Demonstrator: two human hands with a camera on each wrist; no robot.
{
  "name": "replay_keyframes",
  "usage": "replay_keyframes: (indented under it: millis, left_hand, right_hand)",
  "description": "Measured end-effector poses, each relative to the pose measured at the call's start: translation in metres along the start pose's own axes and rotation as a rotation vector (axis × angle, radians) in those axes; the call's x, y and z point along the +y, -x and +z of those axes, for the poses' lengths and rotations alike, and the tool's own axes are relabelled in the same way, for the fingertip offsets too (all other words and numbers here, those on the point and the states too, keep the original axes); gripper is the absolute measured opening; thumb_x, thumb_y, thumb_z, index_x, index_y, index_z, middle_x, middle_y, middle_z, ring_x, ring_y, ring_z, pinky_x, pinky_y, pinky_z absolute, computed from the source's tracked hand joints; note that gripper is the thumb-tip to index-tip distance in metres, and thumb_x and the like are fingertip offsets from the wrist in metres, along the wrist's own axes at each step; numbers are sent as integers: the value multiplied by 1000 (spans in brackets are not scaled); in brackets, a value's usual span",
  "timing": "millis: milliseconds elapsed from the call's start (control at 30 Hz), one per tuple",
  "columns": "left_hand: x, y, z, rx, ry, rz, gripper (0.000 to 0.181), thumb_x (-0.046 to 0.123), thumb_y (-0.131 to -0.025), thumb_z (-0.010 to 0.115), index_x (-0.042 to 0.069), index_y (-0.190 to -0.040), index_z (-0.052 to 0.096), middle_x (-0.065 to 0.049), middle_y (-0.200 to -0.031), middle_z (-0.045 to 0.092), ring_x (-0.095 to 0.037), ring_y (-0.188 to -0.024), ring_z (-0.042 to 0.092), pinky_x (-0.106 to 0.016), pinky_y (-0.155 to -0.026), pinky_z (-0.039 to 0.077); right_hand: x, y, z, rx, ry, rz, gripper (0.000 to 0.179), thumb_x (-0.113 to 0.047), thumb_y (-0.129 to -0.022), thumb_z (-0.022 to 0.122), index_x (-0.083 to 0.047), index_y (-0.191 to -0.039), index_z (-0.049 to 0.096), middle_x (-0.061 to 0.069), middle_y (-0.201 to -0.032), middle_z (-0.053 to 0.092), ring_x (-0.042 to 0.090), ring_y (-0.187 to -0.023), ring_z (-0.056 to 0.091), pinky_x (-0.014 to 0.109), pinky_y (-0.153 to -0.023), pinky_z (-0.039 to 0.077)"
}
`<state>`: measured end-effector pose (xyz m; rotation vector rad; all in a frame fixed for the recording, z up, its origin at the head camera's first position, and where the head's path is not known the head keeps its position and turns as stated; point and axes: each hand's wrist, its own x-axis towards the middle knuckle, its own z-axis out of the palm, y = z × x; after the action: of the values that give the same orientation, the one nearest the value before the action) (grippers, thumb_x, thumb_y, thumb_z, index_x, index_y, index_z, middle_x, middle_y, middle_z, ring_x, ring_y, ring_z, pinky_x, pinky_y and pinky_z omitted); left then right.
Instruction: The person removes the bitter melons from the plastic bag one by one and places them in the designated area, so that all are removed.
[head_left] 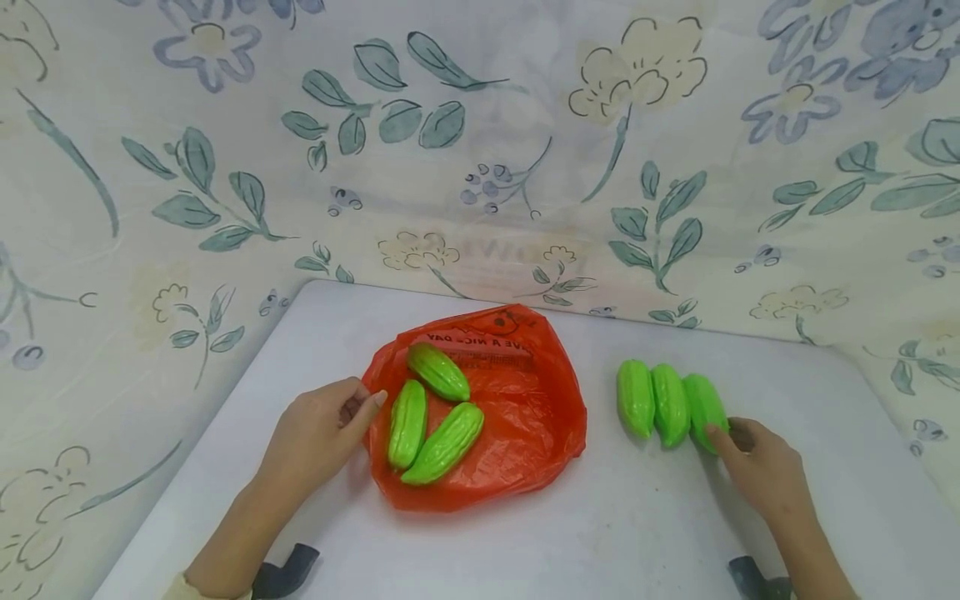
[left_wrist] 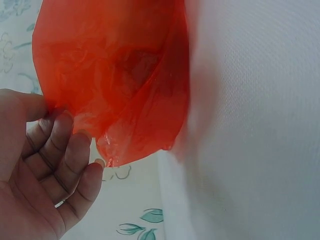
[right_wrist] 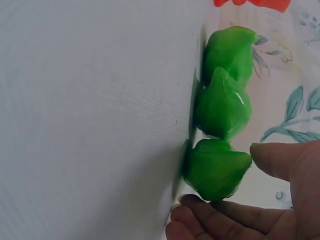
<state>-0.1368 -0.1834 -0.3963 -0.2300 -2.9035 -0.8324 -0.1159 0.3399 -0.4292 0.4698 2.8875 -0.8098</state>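
Right hand (head_left: 761,467) has its thumb and fingers on either side of the rightmost gourd (head_left: 703,407), gripping it at its near right part; this green gourd lies on the white counter (head_left: 615,533), just far and left of the palm, its long body pointing away to the far left; close along its left side lie the middle gourd (head_left: 671,404) and then the leftmost gourd (head_left: 634,400), the three making a row to the right of the red plastic bag (head_left: 525,433).

Left hand (head_left: 318,425) pinches the bag's left rim between thumb and fingers; the bag sits with its mouth spread wide, mirrored dark lettering (head_left: 487,342) showing on its far wall; inside, toward the left, lie a far gourd (head_left: 438,372), a left gourd (head_left: 407,425) and a near gourd (head_left: 445,444), all just right of that hand; behind the counter's far edge stands a pale floral cloth (head_left: 517,108); a dark strap piece (head_left: 292,571) shows beside the left wrist.
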Motion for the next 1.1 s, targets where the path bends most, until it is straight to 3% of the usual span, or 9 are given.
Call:
replay_keyframes:
  millis: [900,1100]
  left_hand:
    - [-2,0,2,12,8,9,15,25,-99,73,13,-93,67,6,-70,57,-15,-67,53,-25,-58,50]
    - [-3,-1,3,22,4,17,14,23,-99,73,14,-91,66,6,-70,57,-16,-66,54,-25,-58,51]
  right_hand:
    - [1,2,1,-23,15,-17,89,-59,-107,42,18,-150,33,40,-145,47,57,-129,50,66,-100,47]
    - [-2,4,-2,-48,39,-79,95,-59,-107,46,20,-152,24,42,-150,39,58,-131,48,69,-102,44]
